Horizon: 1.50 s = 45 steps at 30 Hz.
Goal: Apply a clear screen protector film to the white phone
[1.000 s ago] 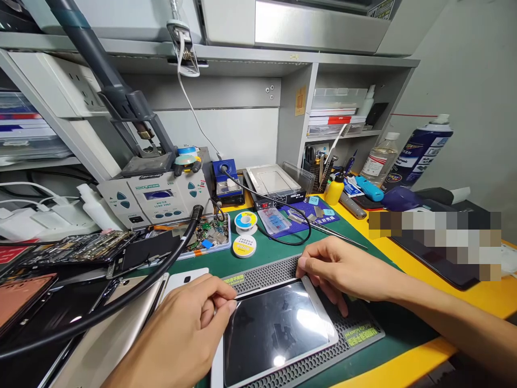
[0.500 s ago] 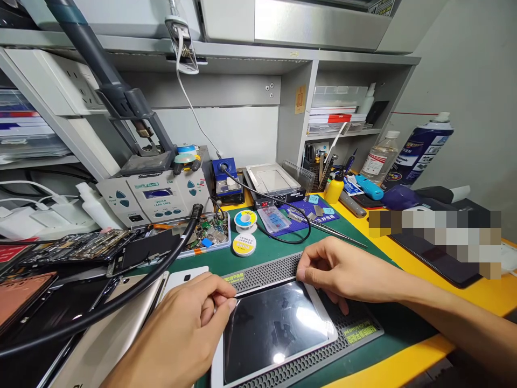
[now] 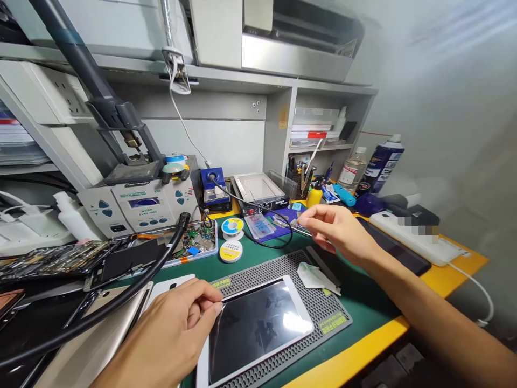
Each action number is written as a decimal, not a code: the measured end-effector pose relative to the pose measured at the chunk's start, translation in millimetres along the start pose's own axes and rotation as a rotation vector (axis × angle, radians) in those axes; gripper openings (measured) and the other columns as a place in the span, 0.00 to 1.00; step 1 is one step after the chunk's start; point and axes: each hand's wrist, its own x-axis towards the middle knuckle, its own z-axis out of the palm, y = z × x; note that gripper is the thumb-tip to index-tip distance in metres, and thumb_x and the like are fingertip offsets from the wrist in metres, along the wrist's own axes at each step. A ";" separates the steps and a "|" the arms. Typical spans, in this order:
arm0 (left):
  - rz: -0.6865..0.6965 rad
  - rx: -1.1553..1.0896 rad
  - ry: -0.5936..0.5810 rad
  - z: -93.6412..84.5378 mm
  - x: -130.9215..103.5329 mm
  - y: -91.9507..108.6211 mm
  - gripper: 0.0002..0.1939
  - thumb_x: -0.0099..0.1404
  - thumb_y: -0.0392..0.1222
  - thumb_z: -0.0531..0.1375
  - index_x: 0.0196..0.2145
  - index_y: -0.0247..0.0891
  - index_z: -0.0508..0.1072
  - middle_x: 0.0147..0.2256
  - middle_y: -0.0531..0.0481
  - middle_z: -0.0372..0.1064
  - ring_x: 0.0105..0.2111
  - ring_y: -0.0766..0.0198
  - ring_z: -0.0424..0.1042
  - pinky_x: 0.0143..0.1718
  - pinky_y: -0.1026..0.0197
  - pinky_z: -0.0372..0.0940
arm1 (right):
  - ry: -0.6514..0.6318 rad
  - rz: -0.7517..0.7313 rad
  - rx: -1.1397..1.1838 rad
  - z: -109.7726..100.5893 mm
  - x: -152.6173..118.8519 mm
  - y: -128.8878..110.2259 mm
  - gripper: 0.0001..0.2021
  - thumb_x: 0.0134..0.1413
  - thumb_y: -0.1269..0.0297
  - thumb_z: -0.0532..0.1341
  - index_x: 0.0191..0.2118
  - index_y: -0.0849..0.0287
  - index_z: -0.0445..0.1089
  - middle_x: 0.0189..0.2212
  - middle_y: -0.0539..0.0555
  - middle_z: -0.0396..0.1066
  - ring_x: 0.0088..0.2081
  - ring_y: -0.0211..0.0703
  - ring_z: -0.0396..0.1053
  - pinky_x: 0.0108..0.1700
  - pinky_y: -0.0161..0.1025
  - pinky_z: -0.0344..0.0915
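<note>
A white tablet [image 3: 283, 345] with a dark, glossy screen [image 3: 252, 328] lies on a grey honeycomb-patterned pad [image 3: 278, 269]. My left hand [image 3: 173, 328] is at its upper left corner, thumb and forefinger closed on the screen's edge. Away from the tablet, my right hand [image 3: 341, 231] hovers over the back of the green mat, fingers curled and thumb close to forefinger. Metal tweezers [image 3: 299, 229] run under its fingertips; whether they are gripped is hidden. A crumpled white tissue [image 3: 317, 277] rests on the pad's right part.
Behind the pad are solder spools [image 3: 231, 251] and a tray of small boards [image 3: 197, 240]. A thick black hose [image 3: 149, 285] crosses at left, over several phones and tablets. A hot-air station [image 3: 141, 207] stands behind. At right lie a black phone [image 3: 396, 248] and a white power strip [image 3: 404, 234].
My right hand has left the tablet's upper right edge and moved back and right to the tweezers, uncovering the tissue. My left hand stays at the corner. The view has shifted.
</note>
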 end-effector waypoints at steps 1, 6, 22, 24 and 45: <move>0.005 -0.013 0.003 0.5 0.4 0.6 0.16 0.62 0.55 0.54 0.31 0.42 0.74 0.24 0.53 0.66 0.25 0.61 0.63 0.26 0.62 0.54 | 0.057 -0.021 -0.072 -7.7 1.1 1.1 0.17 0.55 0.49 0.62 0.35 0.60 0.67 0.16 0.42 0.56 0.16 0.30 0.52 0.18 0.29 0.50; 0.022 -0.065 0.067 4.7 2.2 1.4 0.15 0.61 0.52 0.54 0.29 0.41 0.74 0.23 0.53 0.63 0.24 0.62 0.60 0.26 0.62 0.52 | 0.039 0.070 -0.438 -45.2 -15.0 5.7 0.18 0.56 0.51 0.59 0.41 0.62 0.71 0.23 0.48 0.66 0.22 0.37 0.62 0.23 0.33 0.59; 0.136 0.048 0.024 -13.7 -5.3 11.3 0.11 0.63 0.44 0.52 0.31 0.42 0.74 0.27 0.53 0.72 0.27 0.62 0.66 0.27 0.63 0.53 | -0.011 0.282 -0.508 -40.5 -34.7 -22.5 0.21 0.49 0.48 0.66 0.22 0.57 0.58 0.13 0.42 0.53 0.15 0.31 0.51 0.18 0.31 0.47; 0.143 0.037 0.031 -13.2 -5.8 9.9 0.10 0.62 0.42 0.53 0.30 0.42 0.74 0.27 0.53 0.73 0.26 0.62 0.67 0.26 0.63 0.53 | 0.004 0.263 -0.441 -30.1 -45.7 -31.6 0.22 0.55 0.44 0.60 0.24 0.56 0.56 0.13 0.42 0.54 0.15 0.30 0.52 0.17 0.30 0.47; 0.140 0.031 0.042 -12.7 -3.8 7.5 0.10 0.62 0.41 0.53 0.31 0.41 0.75 0.27 0.52 0.73 0.26 0.62 0.67 0.26 0.63 0.52 | -0.342 0.369 -0.250 95.3 -56.1 -25.8 0.10 0.53 0.66 0.57 0.25 0.54 0.55 0.07 0.45 0.65 0.06 0.36 0.57 0.08 0.26 0.51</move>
